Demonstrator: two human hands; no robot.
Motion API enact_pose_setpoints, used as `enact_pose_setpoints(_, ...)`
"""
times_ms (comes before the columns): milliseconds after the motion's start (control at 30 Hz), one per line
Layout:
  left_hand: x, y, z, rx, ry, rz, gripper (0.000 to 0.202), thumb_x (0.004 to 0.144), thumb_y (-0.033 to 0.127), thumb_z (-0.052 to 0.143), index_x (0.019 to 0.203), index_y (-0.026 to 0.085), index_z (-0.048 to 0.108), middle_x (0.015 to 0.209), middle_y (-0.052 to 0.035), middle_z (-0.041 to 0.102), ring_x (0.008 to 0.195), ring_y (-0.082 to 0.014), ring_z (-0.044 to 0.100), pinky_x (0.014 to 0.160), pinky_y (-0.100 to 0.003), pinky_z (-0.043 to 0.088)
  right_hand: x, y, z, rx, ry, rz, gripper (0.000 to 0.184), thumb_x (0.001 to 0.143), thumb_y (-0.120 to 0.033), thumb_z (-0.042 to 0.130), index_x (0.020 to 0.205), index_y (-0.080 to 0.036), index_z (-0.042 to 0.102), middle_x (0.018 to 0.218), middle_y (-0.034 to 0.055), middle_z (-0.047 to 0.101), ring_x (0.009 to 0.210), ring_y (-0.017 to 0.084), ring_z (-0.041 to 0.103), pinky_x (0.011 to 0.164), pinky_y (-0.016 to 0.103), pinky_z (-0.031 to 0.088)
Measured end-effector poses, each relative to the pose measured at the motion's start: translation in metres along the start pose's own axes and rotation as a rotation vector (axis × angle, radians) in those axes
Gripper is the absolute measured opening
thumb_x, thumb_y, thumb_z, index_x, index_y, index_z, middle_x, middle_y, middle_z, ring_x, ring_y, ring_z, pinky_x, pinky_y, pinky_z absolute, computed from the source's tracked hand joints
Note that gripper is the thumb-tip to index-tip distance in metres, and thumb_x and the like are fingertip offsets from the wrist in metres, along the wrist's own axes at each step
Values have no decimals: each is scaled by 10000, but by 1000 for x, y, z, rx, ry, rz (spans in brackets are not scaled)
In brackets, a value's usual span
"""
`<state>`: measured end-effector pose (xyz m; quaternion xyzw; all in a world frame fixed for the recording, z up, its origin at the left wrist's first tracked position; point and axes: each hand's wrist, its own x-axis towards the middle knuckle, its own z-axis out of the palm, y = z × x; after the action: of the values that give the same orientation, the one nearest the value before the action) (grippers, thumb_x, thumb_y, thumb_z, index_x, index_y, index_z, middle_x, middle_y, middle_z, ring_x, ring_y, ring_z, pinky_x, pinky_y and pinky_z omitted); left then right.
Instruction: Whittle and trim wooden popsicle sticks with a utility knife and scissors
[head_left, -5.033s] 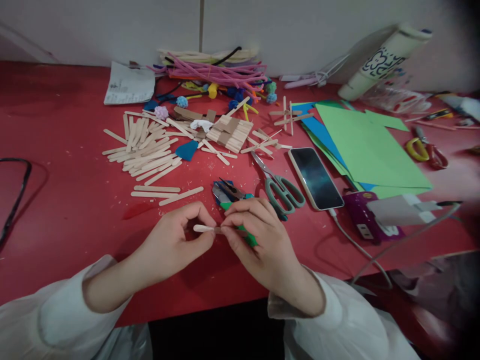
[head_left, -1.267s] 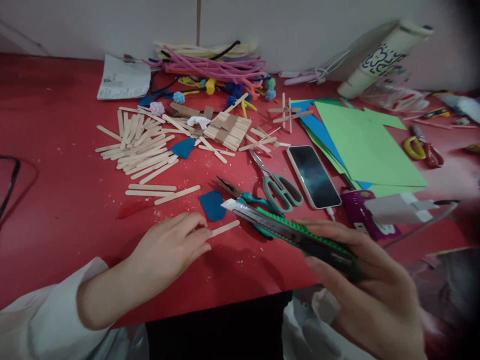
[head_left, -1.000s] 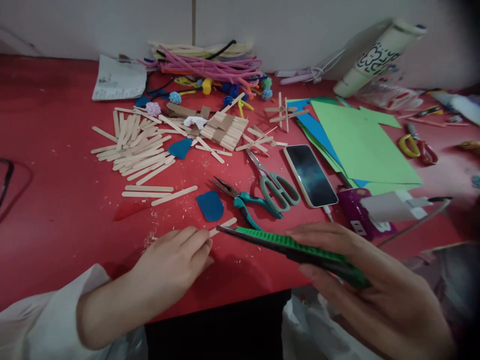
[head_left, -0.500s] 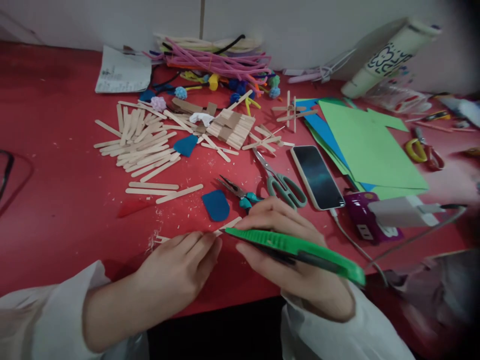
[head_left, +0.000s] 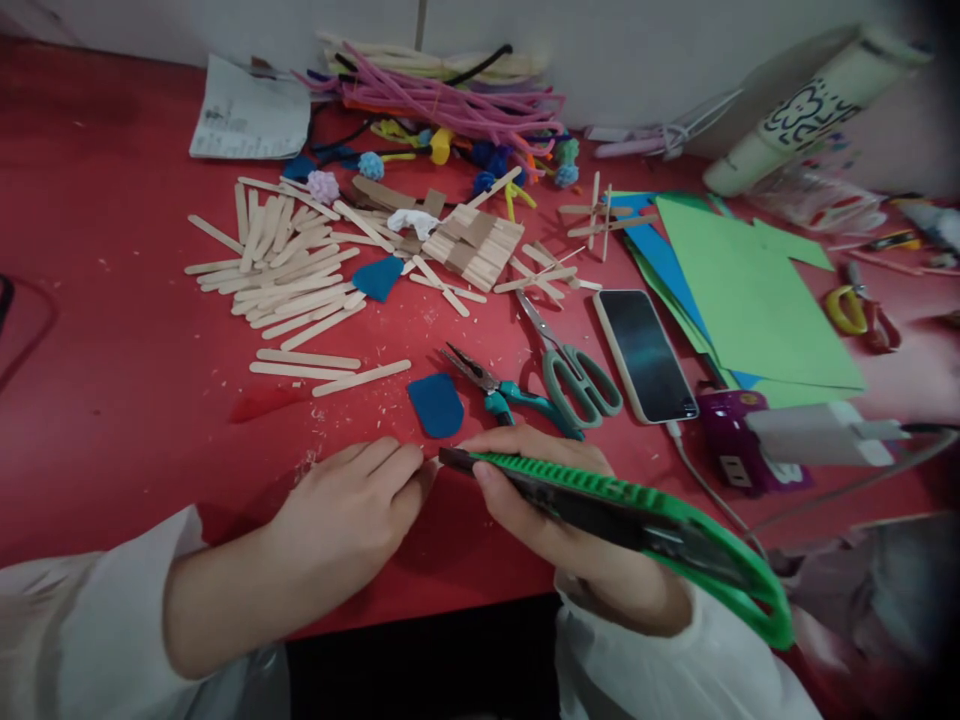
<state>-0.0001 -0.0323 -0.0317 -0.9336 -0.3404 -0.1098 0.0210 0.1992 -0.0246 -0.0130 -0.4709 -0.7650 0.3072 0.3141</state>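
My left hand [head_left: 341, 510] lies palm down on the red table [head_left: 112, 400], fingers together, pressing on a craft stick that is now hidden under them. My right hand [head_left: 547, 500] grips a green utility knife [head_left: 630, 510]. The knife's tip sits right at my left fingertips. A blue felt piece [head_left: 436, 405] lies just beyond the hands. Small teal-handled pliers [head_left: 499, 390] rest beside it.
A heap of craft sticks [head_left: 285, 275], a glued stick panel [head_left: 476, 245], pipe cleaners [head_left: 450, 95] and pompoms fill the back. Grey scissors [head_left: 574, 370], a phone [head_left: 645, 355], green and blue paper [head_left: 750, 300] and a purple power strip [head_left: 739, 440] lie right.
My right hand brought the green knife in from the right until its tip met my left fingertips. My left hand stayed pressed on the stick. Five seconds ago both hands held the stick.
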Motion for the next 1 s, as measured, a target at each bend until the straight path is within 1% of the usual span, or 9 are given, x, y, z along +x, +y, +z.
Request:
enact_pose_setpoints(67, 0, 2, 0, -3, -18, -18, 287, 814, 13, 371, 796, 145, 625, 738, -32, 633, 647, -166, 595, 597, -283, 519, -1, -3, 1, -26, -8, -31, 126, 831, -158, 547, 920, -206, 623, 808, -2, 724, 688, 108, 690, 664, 190, 566)
enact_pose_setpoints(167, -1, 5, 2, -12, 6, -28, 275, 797, 21, 390, 736, 155, 622, 719, -35, 618, 633, -172, 577, 582, -290, 512, -4, -7, 1, -111, 4, -64, 152, 843, -137, 532, 954, -208, 608, 853, 9, 732, 738, 112, 699, 705, 193, 570)
enact_pose_setpoints(333, -4, 9, 0, 14, 8, 5, 272, 757, 20, 403, 743, 138, 648, 736, -59, 618, 677, -192, 573, 602, -300, 508, -8, -8, 3, -185, 36, -160, 164, 836, -118, 526, 962, -206, 584, 730, -6, 710, 607, 97, 675, 636, 176, 571)
enact_pose_setpoints(433, -5, 8, 0, 7, 29, 7, 253, 743, 23, 429, 752, 136, 655, 799, -70, 645, 729, -189, 586, 643, -287, 507, -9, -5, 6, -195, 56, -167, 169, 840, -122, 525, 970, -215, 579, 733, -11, 711, 606, 97, 674, 625, 177, 572)
enact_pose_setpoints(500, -4, 7, 0, -6, 32, 1, 237, 750, 28, 443, 719, 146, 646, 787, -57, 646, 717, -179, 585, 644, -277, 502, -10, -2, 8, -193, 69, -187, 163, 836, -117, 529, 966, -202, 577, 736, -6, 712, 617, 93, 676, 635, 169, 569)
enact_pose_setpoints(600, -3, 6, -1, -14, 25, -9, 280, 772, 16, 413, 678, 160, 634, 749, -39, 636, 693, -167, 573, 635, -267, 487, -10, 2, 11, -187, 87, -229, 155, 833, -105, 528, 958, -183, 575, 728, 2, 710, 614, 88, 675, 637, 152, 561)
enact_pose_setpoints(700, -2, 6, -1, -12, 38, -17, 346, 791, -4, 362, 696, 155, 654, 739, -46, 630, 695, -167, 559, 626, -267, 469, -11, 4, 12, -191, 99, -245, 158, 834, -109, 524, 961, -189, 572, 716, -5, 705, 591, 89, 668, 620, 155, 560)
enact_pose_setpoints(867, -2, 6, -2, -27, -1, -10, 336, 790, 0, 381, 767, 141, 684, 824, -68, 647, 756, -181, 564, 662, -284, 456, -12, 1, 12, -242, 49, -260, 184, 843, -99, 502, 995, -189, 553, 741, 6, 709, 608, 111, 669, 607, 194, 564)
enact_pose_setpoints(1000, -6, 7, 0, -58, -58, -30, 307, 766, 3, 411, 780, 150, 679, 890, -68, 654, 772, -180, 562, 649, -288, 448, -13, -1, 12, -321, -36, -318, 176, 873, -107, 481, 1035, -147, 536, 731, 34, 698, 616, 139, 666, 575, 235, 556)
